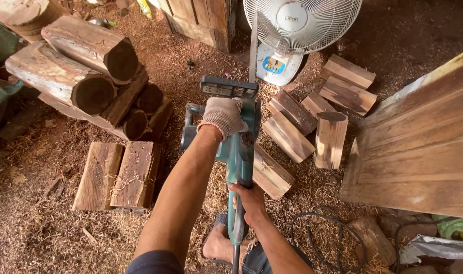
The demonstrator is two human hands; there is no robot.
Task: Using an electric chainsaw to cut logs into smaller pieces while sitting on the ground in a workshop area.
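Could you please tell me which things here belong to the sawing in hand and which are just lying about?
In use:
- teal electric chainsaw
- gloved left hand on its front handle
- bare right hand on its rear grip
- split wood block beneath it

Lying about:
- white pedestal fan
- stacked round logs
- large wooden slab
- black cable

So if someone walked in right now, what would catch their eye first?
Probably the teal electric chainsaw at the centre, gripped by the gloved left hand on its front handle and the bare right hand on the rear grip. Next, the stack of dark-cored logs at upper left, and the white fan standing at the top, with split wood blocks scattered over the sawdust floor below it.
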